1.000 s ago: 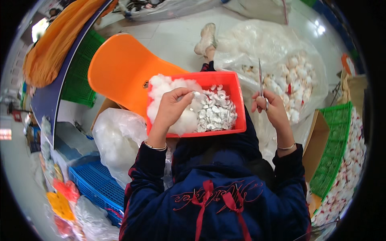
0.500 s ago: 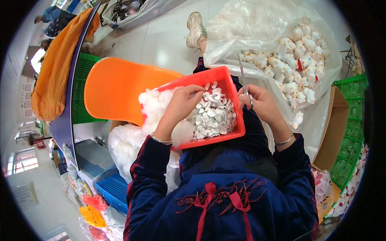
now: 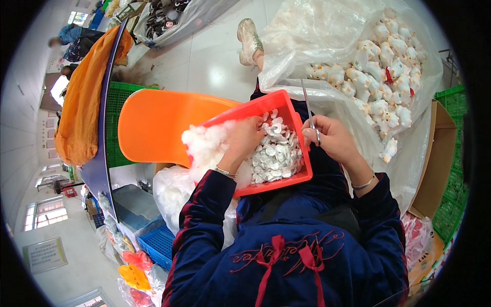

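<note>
Left hand (image 3: pixel 244 137): fingers curled down into the red bin (image 3: pixel 299 176), closing on white stuffing (image 3: pixel 204 146) at its left side; exactly what they pinch is hidden. Right hand (image 3: pixel 330 139): fingers closed around a thin metal tool (image 3: pixel 308 110), tip pointing up and away. Bin rests on the person's lap, holding stuffing and small white flat pieces (image 3: pixel 276 153). Orange chair (image 3: pixel 158 123) just left of bin. Clear bag of white plush toys (image 3: pixel 381 87) lies beyond the right hand on the floor.
</note>
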`<state>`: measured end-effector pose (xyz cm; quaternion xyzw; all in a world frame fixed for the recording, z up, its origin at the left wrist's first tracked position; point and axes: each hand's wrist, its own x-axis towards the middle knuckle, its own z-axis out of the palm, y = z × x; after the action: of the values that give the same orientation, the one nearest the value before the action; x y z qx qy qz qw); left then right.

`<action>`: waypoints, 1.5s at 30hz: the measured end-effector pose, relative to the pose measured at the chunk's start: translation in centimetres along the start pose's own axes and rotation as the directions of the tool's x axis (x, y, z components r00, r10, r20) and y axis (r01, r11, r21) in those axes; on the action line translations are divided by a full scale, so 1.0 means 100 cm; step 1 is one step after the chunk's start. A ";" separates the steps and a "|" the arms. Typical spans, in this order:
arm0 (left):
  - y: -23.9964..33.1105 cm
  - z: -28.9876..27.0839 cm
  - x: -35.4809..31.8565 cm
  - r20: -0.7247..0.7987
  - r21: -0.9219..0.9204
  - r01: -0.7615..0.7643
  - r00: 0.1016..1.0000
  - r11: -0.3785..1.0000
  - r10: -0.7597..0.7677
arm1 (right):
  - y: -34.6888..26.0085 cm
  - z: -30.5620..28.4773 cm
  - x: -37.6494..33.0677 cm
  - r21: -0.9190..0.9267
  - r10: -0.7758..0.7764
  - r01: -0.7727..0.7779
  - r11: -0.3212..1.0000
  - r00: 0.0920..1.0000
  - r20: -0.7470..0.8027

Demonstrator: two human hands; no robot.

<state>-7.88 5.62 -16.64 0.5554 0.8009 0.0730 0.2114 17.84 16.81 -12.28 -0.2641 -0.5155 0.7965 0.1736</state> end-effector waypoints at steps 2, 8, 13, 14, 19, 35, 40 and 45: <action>0.007 -0.004 -0.004 0.017 0.131 -0.083 0.997 0.988 0.082 | -0.002 0.005 0.000 -0.081 0.002 -0.003 0.997 1.000 -0.010; 0.003 0.005 -0.004 0.061 -0.090 0.043 0.997 0.995 -0.037 | 0.006 0.004 0.001 -0.199 0.020 -0.030 0.979 0.998 -0.052; -0.006 -0.003 -0.024 -0.116 -0.372 0.000 0.992 0.928 -0.047 | -0.004 0.024 0.015 -0.090 -0.045 0.045 0.995 0.999 -0.004; -0.006 -0.004 -0.031 -0.131 -0.462 -0.020 0.990 0.887 -0.046 | -0.004 0.030 0.019 -0.073 -0.069 0.069 0.995 0.998 0.002; 0.012 -0.021 -0.069 -0.102 -0.798 -0.048 0.993 0.601 -0.056 | 0.013 0.065 0.055 -0.279 -0.228 0.236 0.931 0.972 0.060; 0.012 0.020 -0.070 -0.063 -0.950 -0.004 0.982 0.312 -0.177 | 0.067 0.068 0.055 -0.043 -0.127 0.131 0.990 0.989 0.078; 0.006 0.031 -0.070 -0.122 -0.944 -0.052 0.973 0.325 -0.197 | 0.069 0.069 0.054 -0.042 -0.133 0.136 0.990 0.988 0.074; 0.008 0.032 -0.069 -0.084 -0.958 -0.017 0.970 0.286 -0.227 | 0.067 0.069 0.052 -0.074 -0.106 0.112 0.991 0.991 0.083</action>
<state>-3.89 -0.80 -17.45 0.2557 0.6520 0.5766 0.4207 9.53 11.90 -17.39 -0.2105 -0.5663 0.7749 0.1858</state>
